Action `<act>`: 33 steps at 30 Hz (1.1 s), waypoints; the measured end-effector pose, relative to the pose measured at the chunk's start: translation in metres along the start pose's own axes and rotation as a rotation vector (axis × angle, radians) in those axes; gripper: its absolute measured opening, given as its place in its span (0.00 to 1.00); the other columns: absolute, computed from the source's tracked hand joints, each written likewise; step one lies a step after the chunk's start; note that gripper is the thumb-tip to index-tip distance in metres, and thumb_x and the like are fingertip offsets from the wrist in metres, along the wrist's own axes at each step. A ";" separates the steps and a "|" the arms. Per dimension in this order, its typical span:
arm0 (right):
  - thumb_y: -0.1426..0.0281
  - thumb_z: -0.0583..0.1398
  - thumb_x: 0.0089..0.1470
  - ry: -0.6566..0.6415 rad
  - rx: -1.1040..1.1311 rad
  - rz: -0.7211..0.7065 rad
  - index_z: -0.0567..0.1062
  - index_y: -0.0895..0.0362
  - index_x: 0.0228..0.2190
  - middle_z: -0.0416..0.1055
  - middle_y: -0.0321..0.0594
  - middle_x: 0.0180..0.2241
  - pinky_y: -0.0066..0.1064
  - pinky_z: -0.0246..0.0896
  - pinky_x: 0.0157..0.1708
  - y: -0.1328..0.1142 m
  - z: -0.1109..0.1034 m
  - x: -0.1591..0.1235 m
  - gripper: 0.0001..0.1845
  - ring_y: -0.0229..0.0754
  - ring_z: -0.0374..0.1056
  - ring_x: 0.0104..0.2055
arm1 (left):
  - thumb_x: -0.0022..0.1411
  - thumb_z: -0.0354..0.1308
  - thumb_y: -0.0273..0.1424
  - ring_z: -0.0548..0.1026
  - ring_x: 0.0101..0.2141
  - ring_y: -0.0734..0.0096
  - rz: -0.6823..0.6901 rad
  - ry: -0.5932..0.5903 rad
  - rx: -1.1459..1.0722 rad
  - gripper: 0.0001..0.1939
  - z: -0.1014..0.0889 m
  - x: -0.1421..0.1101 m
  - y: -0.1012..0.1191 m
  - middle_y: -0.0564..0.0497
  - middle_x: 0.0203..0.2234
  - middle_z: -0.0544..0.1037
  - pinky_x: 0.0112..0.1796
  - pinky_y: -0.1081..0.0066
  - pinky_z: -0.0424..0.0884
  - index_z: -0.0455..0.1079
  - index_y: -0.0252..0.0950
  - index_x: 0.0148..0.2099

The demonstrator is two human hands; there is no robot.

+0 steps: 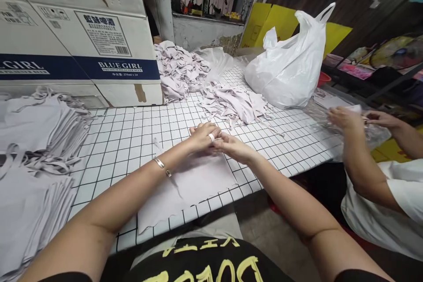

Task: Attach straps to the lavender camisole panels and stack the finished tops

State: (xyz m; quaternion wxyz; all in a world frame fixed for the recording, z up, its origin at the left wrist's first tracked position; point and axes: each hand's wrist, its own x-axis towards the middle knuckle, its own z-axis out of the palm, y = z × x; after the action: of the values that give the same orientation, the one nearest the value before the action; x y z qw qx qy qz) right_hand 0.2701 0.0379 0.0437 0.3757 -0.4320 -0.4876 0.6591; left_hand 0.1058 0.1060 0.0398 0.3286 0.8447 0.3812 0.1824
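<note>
A pale lilac fabric bag (pixel 194 185) lies flat on the white gridded table (pixel 132 136) in front of me, its near edge hanging over the table's front. My left hand (pixel 202 136), with a ring and a bracelet, and my right hand (pixel 233 146) meet at the bag's far edge, fingers pinched together on the fabric there. What exactly the fingertips hold is hidden between the hands.
Stacks of finished pale bags (pixel 36 163) fill the left side. Blue Girl cardboard boxes (pixel 82 31) stand behind them. A loose heap of fabric pieces (pixel 211 88) and a white plastic bag (pixel 291 66) lie at the back. A co-worker's hands (pixel 350 119) handle clear plastic at the right.
</note>
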 end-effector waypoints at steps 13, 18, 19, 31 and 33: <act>0.60 0.66 0.49 -0.252 -0.278 0.095 0.79 0.58 0.30 0.72 0.39 0.34 0.35 0.63 0.45 0.008 0.010 -0.009 0.13 0.38 0.68 0.38 | 0.68 0.32 0.49 0.51 0.64 0.50 -0.086 -0.231 0.009 0.29 -0.011 0.011 -0.014 0.47 0.65 0.59 0.58 0.37 0.35 0.61 0.47 0.62; 0.63 0.68 0.48 -0.284 -0.169 0.067 0.73 0.58 0.28 0.71 0.41 0.40 0.36 0.61 0.48 0.017 0.012 -0.014 0.12 0.39 0.67 0.44 | 0.67 0.34 0.49 0.53 0.64 0.52 -0.137 -0.243 -0.030 0.30 -0.011 0.018 -0.026 0.46 0.66 0.57 0.61 0.46 0.41 0.59 0.45 0.64; 0.63 0.68 0.48 -0.214 -0.105 0.043 0.71 0.57 0.29 0.71 0.41 0.41 0.35 0.62 0.46 0.020 0.012 -0.011 0.13 0.39 0.67 0.43 | 0.67 0.34 0.49 0.52 0.64 0.52 -0.130 -0.255 -0.027 0.31 -0.010 0.018 -0.025 0.46 0.66 0.56 0.61 0.46 0.40 0.57 0.44 0.65; 0.60 0.67 0.48 -0.326 -0.304 0.162 0.80 0.59 0.33 0.76 0.41 0.34 0.32 0.65 0.41 0.017 -0.002 0.015 0.15 0.38 0.70 0.37 | 0.68 0.31 0.50 0.48 0.66 0.53 -0.109 -0.259 0.002 0.31 -0.015 0.019 -0.027 0.49 0.67 0.52 0.61 0.45 0.36 0.53 0.46 0.67; 0.61 0.67 0.48 -0.375 -0.309 0.221 0.81 0.60 0.33 0.76 0.41 0.32 0.30 0.66 0.38 0.018 -0.005 0.006 0.15 0.36 0.70 0.33 | 0.67 0.32 0.50 0.50 0.65 0.53 -0.118 -0.236 -0.004 0.31 -0.014 0.021 -0.035 0.49 0.67 0.54 0.61 0.48 0.40 0.55 0.45 0.66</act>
State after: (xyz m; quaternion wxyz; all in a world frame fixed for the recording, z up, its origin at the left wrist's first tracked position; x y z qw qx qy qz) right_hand 0.2716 0.0408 0.0240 0.1342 -0.4051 -0.5936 0.6823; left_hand 0.0935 0.1450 0.0267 0.3830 0.8357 0.3885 0.0630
